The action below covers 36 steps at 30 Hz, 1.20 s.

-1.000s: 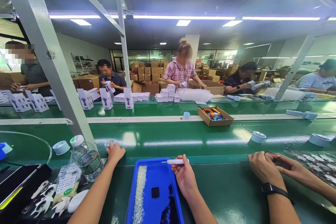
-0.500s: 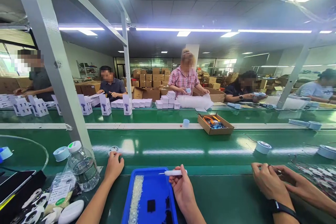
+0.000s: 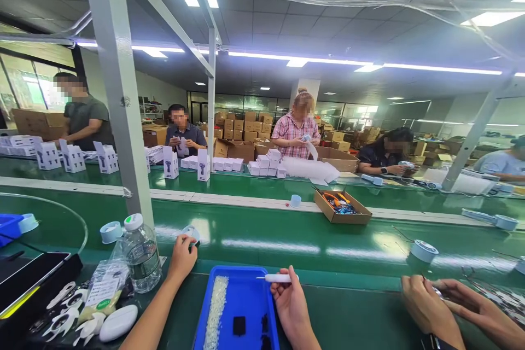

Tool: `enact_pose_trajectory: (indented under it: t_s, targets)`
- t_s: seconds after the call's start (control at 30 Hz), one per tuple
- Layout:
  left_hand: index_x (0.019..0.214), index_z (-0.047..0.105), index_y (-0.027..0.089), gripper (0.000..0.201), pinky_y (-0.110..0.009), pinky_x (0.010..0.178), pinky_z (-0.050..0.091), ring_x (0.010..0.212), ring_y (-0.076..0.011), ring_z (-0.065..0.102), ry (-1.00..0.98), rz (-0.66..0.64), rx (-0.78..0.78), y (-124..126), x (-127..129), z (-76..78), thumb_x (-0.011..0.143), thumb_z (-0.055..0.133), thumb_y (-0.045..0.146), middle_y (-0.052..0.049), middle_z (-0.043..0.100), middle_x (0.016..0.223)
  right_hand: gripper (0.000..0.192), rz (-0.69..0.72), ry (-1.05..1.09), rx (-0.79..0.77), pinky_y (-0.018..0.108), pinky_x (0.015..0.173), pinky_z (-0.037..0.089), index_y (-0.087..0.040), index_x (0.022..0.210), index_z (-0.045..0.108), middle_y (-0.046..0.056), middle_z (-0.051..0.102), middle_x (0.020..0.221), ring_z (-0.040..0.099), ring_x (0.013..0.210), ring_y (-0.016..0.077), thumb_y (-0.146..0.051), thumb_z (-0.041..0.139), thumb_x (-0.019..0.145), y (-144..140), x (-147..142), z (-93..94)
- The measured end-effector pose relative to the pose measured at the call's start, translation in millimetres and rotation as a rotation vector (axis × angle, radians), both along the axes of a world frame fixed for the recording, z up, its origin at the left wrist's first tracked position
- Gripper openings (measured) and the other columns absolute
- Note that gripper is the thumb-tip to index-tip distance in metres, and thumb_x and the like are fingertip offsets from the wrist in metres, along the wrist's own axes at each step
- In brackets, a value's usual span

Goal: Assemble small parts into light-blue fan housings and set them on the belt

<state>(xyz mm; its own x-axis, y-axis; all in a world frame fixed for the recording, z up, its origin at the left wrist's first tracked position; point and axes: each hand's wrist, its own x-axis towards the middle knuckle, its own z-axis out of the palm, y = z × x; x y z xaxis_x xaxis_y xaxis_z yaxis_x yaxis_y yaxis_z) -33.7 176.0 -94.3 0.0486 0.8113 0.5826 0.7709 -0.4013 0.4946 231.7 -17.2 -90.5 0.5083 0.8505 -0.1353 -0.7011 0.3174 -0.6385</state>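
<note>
A blue tray [image 3: 252,292] holds white bits [image 3: 215,311] and a black square [image 3: 239,325].

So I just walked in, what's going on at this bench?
The person's right hand holds a white tool, its thin tip over the blue tray. The left hand is at a pale round part on the green belt. To the right, a co-worker's hands hold something mostly hidden.

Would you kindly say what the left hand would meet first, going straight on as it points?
Likely the pale-blue round part, just beyond the left hand; whether they touch is unclear.
</note>
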Motion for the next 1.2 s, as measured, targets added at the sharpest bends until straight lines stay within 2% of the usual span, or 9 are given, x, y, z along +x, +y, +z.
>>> enact_pose_trajectory:
  t_s: [0.2,0.47,0.67,0.87,1.03,1.2]
  targets:
    - [0.077,0.062,0.02,0.017,-0.039,0.088,0.048,0.092,-0.0244,0.06,-0.012,-0.033,0.038,-2.3,0.0,-1.0,0.07,0.046,0.015,-0.008,0.055,0.093,0.03,0.032,0.152,-0.051,0.019,0.049,0.05,-0.019,0.077,0.054,-0.005,0.06,0.058,0.057,0.048,0.0085,-0.04,0.072,0.068,-0.1,0.5,0.4]
    - [0.101,0.057,0.018,0.031,-0.039,0.089,0.046,0.096,-0.0241,0.057,-0.011,-0.023,0.052,-4.4,2.2,-4.1,0.072,0.047,0.016,-0.01,0.057,0.1,0.024,0.055,0.167,-0.077,0.02,0.049,0.049,-0.019,0.079,0.053,-0.004,0.061,0.058,0.056,0.048,0.0089,-0.037,0.067,0.073,-4.6,0.7,5.0]
    - [0.08,0.06,0.02,0.013,-0.044,0.088,0.042,0.09,-0.0267,0.054,0.013,0.011,0.005,-3.3,4.3,-4.7,0.076,0.05,0.028,-0.008,0.056,0.084,0.031,0.047,0.084,-0.092,0.02,0.051,0.048,-0.019,0.078,0.052,-0.005,0.06,0.061,0.056,0.05,0.0081,-0.041,0.07,0.068,-5.8,2.0,3.8]
    - [0.08,0.061,0.019,0.017,-0.047,0.092,0.036,0.099,-0.0288,0.049,0.055,0.005,-0.02,-7.0,6.7,-0.6,0.081,0.048,0.029,-0.011,0.053,0.089,0.036,0.041,-0.127,-0.06,0.022,0.054,0.046,-0.019,0.08,0.052,-0.006,0.056,0.067,0.054,0.054,0.0087,-0.047,0.07,0.066,-10.7,-1.8,12.7]
    - [0.081,0.061,0.018,0.018,-0.045,0.094,0.035,0.1,-0.0278,0.046,0.074,-0.052,-0.032,-12.2,10.6,1.1,0.083,0.047,0.029,-0.012,0.052,0.097,0.035,0.036,-0.423,-0.03,0.022,0.055,0.042,-0.02,0.077,0.051,-0.006,0.053,0.067,0.049,0.053,0.0083,-0.055,0.06,0.076,-19.2,-15.6,18.3]
    - [0.079,0.061,0.019,0.014,-0.044,0.091,0.036,0.095,-0.0273,0.045,0.069,-0.061,-0.035,-17.7,12.3,3.2,0.082,0.049,0.027,-0.01,0.052,0.092,0.038,0.122,-0.74,0.001,0.022,0.053,0.038,-0.019,0.069,0.051,-0.005,0.048,0.059,0.044,0.052,0.0089,-0.055,0.058,0.079,-29.0,-32.1,19.2]
